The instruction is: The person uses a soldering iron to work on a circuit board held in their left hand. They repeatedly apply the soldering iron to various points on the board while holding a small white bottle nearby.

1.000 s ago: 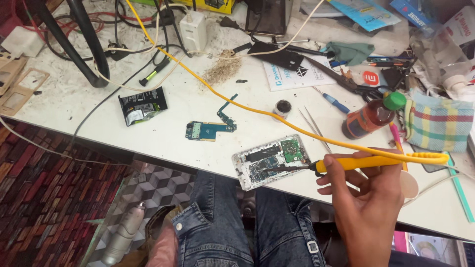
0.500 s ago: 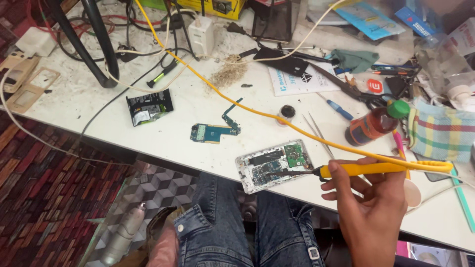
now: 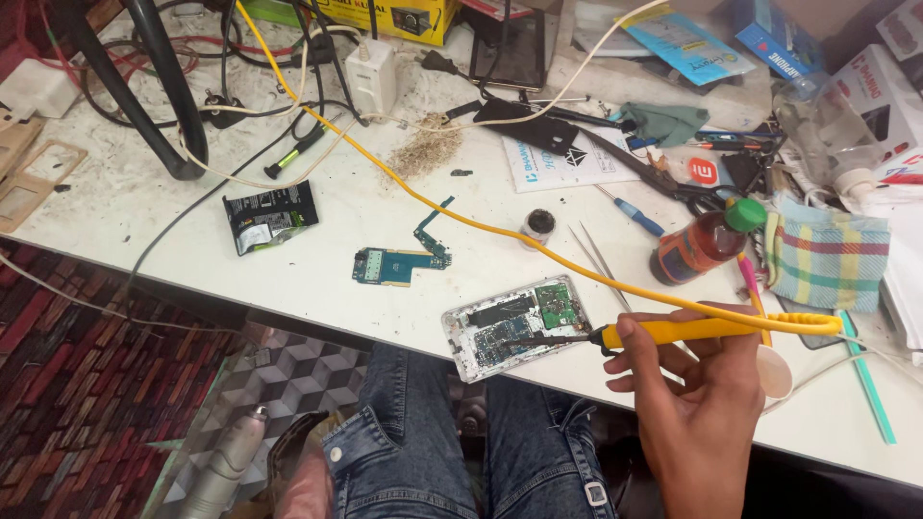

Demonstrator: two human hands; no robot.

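The right hand (image 3: 702,404) has its fingers wrapped around a yellow soldering iron (image 3: 711,330), tip touching the opened phone (image 3: 514,327). Tweezers (image 3: 596,255) lie just beyond that phone; a loose circuit board (image 3: 399,262) lies to its left.

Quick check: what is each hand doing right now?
Left hand: not in view.
Right hand: closed around the yellow-handled soldering iron, whose dark tip rests on the opened white phone's circuit board at the table edge.

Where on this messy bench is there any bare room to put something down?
Bare white top lies between the black battery pouch and the blue circuit board, and along the near edge left of the opened phone. The far side and right end, around the bottle and checked cloth, are crowded.
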